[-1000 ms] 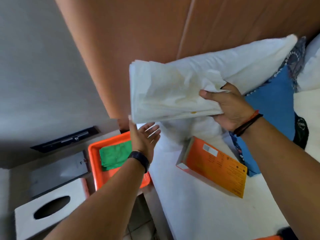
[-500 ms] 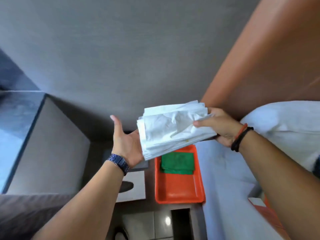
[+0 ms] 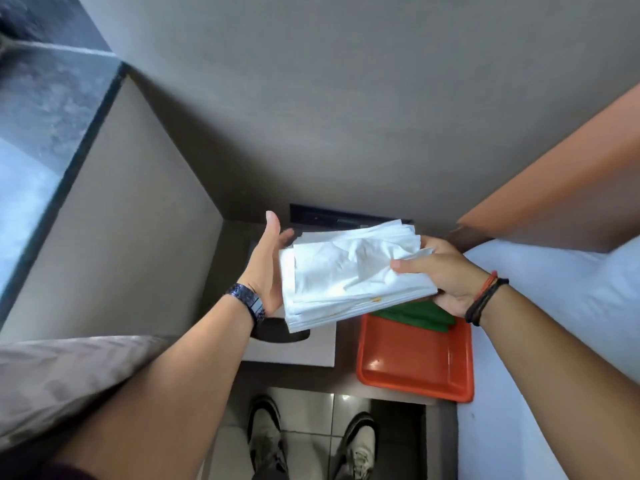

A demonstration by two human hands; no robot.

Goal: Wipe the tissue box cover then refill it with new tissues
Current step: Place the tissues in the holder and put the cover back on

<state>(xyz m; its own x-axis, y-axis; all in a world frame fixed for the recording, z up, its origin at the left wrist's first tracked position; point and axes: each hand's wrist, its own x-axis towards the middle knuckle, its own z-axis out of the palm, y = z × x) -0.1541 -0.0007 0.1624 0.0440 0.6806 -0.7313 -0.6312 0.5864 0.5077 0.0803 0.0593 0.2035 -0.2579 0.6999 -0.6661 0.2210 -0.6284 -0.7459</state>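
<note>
Fingers [image 3: 410,266] of right hand [image 3: 446,275] pinch tissue stack [image 3: 353,275]; left hand [image 3: 268,268] flat against edge.

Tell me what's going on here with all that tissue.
A person stands at a small side table holding a stack of white tissues. The right hand grips one end, thumb on top, while the left hand is open flat against the other end. The stack hangs above the white tissue box cover, which lies on the table with its oval slot showing. Beside it an orange tray holds a folded green cloth. No tissues are in the cover yet.
</note>
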